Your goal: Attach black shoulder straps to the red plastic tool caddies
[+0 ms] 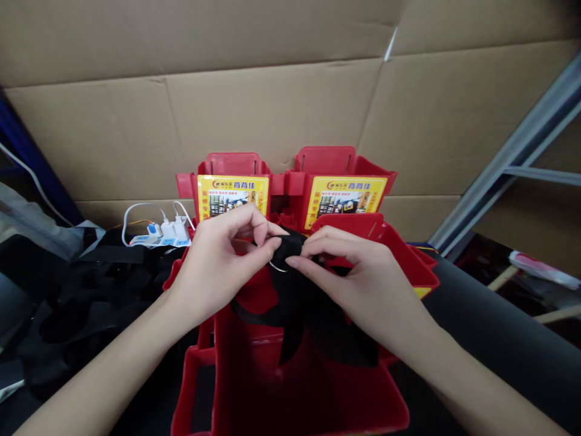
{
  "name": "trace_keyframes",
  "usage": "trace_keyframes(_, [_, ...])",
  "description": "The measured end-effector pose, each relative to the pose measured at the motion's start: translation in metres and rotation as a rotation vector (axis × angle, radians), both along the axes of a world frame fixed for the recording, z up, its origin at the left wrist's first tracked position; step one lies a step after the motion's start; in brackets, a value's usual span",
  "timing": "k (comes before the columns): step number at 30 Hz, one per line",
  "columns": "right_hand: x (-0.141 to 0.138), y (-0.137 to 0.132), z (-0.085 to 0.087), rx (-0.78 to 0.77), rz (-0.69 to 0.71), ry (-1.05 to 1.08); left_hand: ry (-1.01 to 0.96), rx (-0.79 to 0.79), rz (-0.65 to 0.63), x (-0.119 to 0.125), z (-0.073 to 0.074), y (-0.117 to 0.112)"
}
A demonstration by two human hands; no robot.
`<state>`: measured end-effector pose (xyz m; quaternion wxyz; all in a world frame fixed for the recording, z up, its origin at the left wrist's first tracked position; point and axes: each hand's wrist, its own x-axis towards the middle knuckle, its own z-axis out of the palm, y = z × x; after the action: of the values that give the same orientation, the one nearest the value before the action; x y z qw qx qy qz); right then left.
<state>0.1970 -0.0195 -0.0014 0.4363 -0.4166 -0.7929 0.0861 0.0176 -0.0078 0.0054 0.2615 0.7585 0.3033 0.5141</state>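
Both hands meet in the middle of the view, over a red plastic bin. Pinched between thumb and fingers of my left hand (231, 245) is one side of a black fabric strap (290, 297). My right hand (349, 263) pinches the same strap from the other side. A thin metal ring (278, 267) shows at the strap between the fingertips; part of it is hidden. Loose ends of the strap hang down over the nearest red bin (272, 387).
Two red bins with yellow labels (233, 194) (347, 197) stand against a cardboard wall (272, 115). A power strip (158, 241) with white plugs lies left of them. Black straps (91, 321) pile up at left. Metal shelf posts (508, 157) rise at right.
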Motion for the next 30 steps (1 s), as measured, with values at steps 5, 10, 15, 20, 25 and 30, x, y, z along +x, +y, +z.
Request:
trace_keyframes(5, [-0.001, 0.002, 0.001, -0.022, 0.025, 0.126, 0.174, 0.005, -0.089, 0.003, -0.002, 0.002])
trace_keyframes(10, [0.001, -0.002, 0.007, -0.100, 0.146, 0.157, 0.298, 0.029, -0.095, 0.006, -0.005, 0.006])
trace_keyframes(15, [0.003, -0.002, 0.009, -0.162, 0.192, 0.175, 0.295, 0.041, -0.133, 0.003, -0.004, 0.005])
trace_keyframes(20, [0.011, 0.004, 0.012, -0.346, 0.243, 0.214, 0.334, 0.097, -0.168, -0.001, -0.004, 0.007])
trace_keyframes(25, [0.020, 0.008, 0.017, -0.637, 0.402, 0.423, 0.445, 0.159, -0.206, -0.003, 0.002, 0.007])
trace_keyframes(30, [0.024, 0.007, 0.020, -0.389, 0.306, 0.269, 0.519, 0.226, -0.141, -0.008, 0.006, 0.010])
